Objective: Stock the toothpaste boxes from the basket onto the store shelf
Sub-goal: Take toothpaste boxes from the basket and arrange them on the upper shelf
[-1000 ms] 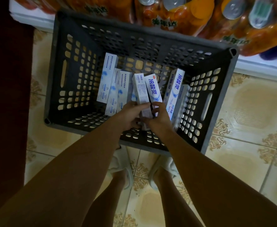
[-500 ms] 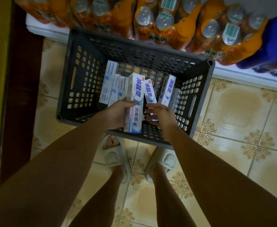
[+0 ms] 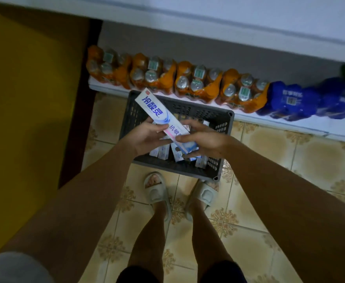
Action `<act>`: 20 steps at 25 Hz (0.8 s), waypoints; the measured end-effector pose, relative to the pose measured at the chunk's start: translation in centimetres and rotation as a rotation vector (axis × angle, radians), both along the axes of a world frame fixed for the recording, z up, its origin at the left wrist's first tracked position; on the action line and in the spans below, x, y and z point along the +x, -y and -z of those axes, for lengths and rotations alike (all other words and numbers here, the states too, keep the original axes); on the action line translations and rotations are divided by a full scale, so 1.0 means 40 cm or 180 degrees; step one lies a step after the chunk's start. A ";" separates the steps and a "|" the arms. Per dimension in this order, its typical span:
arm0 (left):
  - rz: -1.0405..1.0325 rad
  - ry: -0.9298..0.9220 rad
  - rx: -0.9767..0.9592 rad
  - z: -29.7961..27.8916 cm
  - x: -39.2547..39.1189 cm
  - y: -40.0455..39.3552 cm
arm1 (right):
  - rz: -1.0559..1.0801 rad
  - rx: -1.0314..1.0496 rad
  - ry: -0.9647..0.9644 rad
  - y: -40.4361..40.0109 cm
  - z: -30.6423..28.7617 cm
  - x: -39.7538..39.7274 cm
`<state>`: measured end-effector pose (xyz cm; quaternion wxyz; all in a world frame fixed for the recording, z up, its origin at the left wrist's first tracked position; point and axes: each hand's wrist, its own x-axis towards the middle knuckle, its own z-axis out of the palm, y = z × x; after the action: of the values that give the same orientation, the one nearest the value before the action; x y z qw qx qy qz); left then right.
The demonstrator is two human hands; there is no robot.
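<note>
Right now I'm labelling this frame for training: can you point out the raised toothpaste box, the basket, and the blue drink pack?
raised toothpaste box (image 3: 157,111): head view, on its printed top face.
basket (image 3: 227,115): head view, on its far right rim corner.
blue drink pack (image 3: 290,101): head view, on its wrap near the label.

We stand at six o'clock of the basket (image 3: 224,123); toothpaste boxes (image 3: 163,151) lie inside it. At twelve o'clock behind it, drink packs (image 3: 198,83) line the low shelf (image 3: 290,122), beneath another shelf (image 3: 208,9).
</note>
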<state>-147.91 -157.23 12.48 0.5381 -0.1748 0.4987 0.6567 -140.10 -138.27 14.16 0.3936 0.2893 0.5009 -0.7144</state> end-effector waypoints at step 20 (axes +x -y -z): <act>0.1870 -0.0949 -0.0445 -0.958 -0.195 0.106 | -0.1158 0.2478 -0.1993 -0.086 -0.995 -0.009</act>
<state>-155.70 -161.47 50.78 0.6122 0.0380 0.6448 0.4560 -140.47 -134.83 53.97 0.2063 0.0953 0.8647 -0.4480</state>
